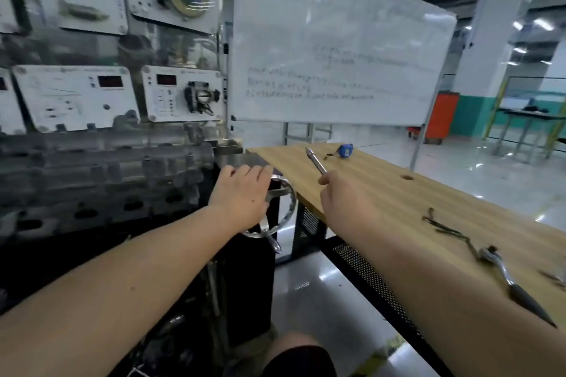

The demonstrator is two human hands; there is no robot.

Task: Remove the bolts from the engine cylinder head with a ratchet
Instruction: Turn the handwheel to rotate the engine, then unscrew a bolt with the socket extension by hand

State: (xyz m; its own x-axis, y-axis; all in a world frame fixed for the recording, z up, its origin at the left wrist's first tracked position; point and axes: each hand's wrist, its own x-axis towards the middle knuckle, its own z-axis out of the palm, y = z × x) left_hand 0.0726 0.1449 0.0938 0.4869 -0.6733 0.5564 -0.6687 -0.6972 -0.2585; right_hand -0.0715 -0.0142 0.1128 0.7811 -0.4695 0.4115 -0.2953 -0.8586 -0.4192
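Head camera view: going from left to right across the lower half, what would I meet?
Engine cylinder head → left hand on the handwheel → right hand holding a metal rod → ratchet lying on the wooden table.

Wooden tabletop [398,202] runs along the right side, with 1 round hole [406,177] near its far edge. Blue tape measure [345,150] lies at the far corner. A dark cord [444,228] trails across the near part of the surface. Whiteboard [330,40] with faint writing stands behind the far edge. White instrument panels [73,95] with red displays are mounted left. Orange cabinet [442,115] stands on the floor beyond.
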